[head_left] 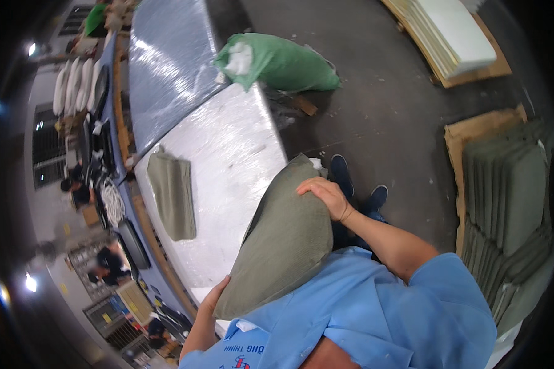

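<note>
A plump olive-green cushion [287, 237] leans against my front, over the edge of the wrapped table [228, 144]. My right hand [324, 195] grips its far end, fingers curled over the fabric. A bit of white filling [317, 163] shows beside that end. At the opposite corner my left hand [214, 296] holds the cushion's edge; part of its fingers is hidden behind the fabric. A flat olive fabric cover [170, 197] lies on the plastic-wrapped top, left of the cushion.
A green sack [283, 64] of white stuffing lies at the table's far right corner. Stacked olive cushions [505, 197] stand on cardboard at the right. White foam slabs [452, 37] lie on a pallet beyond. Other people [108, 264] work beyond a long blue table [148, 258] at the left.
</note>
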`<state>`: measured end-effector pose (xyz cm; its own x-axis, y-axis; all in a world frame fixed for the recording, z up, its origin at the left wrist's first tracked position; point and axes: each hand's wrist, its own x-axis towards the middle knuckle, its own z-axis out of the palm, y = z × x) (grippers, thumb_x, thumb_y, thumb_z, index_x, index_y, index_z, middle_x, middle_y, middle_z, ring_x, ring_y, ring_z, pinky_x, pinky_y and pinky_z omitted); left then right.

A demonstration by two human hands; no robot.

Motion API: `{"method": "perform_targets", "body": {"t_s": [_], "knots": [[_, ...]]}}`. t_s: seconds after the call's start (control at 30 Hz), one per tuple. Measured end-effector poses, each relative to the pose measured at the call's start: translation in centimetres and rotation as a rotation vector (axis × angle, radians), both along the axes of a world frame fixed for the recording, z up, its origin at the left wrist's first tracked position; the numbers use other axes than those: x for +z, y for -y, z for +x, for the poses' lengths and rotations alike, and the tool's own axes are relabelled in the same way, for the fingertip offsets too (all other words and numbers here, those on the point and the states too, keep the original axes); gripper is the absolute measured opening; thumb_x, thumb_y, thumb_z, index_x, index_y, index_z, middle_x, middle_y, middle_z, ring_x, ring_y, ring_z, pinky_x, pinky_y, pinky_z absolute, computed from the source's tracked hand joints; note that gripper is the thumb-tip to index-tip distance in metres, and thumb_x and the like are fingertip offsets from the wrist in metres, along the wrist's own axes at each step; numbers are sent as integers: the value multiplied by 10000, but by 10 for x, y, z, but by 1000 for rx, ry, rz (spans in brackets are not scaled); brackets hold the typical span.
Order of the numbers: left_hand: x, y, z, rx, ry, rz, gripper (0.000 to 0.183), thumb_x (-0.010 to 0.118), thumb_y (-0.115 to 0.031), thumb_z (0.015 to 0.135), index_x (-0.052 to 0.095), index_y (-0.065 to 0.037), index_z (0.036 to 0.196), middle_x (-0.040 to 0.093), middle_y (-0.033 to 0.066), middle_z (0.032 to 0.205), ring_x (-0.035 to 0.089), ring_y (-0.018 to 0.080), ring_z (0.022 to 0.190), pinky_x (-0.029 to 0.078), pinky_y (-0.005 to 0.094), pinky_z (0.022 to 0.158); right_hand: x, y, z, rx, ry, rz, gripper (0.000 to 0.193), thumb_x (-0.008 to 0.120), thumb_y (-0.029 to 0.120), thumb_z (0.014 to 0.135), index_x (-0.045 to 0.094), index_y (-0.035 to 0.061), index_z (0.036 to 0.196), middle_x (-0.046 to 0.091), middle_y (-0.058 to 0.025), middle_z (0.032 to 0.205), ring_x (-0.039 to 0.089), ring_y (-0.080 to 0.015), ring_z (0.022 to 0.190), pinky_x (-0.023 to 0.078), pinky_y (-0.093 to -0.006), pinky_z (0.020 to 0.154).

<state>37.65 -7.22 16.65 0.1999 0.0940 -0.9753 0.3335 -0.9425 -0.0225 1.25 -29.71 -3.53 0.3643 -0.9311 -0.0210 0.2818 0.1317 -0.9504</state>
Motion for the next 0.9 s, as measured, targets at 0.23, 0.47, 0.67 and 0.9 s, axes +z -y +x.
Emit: {"method": "perform_targets", "body": {"t_s": [0.23, 0.47, 0.67, 0.9], "knots": [[-11, -27, -17, 334, -58, -107, 627, 660, -470, 980, 583, -2, 1391, 676, 205, 1304, 715, 297, 1088, 566, 416, 948, -30, 68, 25, 487, -360, 229, 293, 643, 294, 991, 775, 33, 983, 771, -86, 970, 696, -158, 915, 526, -307, 887], [-67, -27, 4, 426, -183, -135, 652, 713, -466, 943, 592, 0, 1383, 682, 196, 1297, 689, 289, 1140, 545, 416, 988, -8, 118, 122, 826, -1202, -394, 629, 802, 400, 843, 590, 167, 1388, 569, -149, 1342, 536, -331, 1272, 410, -493, 1066], [-130, -5, 37, 383, -336, -151, 733, 755, -507, 902, 592, 19, 1387, 646, 217, 1345, 657, 315, 1185, 523, 427, 1015, -34, 94, 180, 1121, -1334, -699, 321, 618, 372, 995, 709, 111, 1158, 672, -173, 1182, 592, -368, 1196, 449, -527, 997], [-177, 22, 64, 111, -266, -81, 822, 762, -550, 884, 575, 61, 1401, 593, 264, 1399, 613, 362, 1237, 481, 436, 1043, -56, 100, 200, 973, -1166, -604, 287, 496, 325, 1057, 600, 61, 1019, 677, -196, 983, 653, -418, 968, 503, -534, 831]]}}
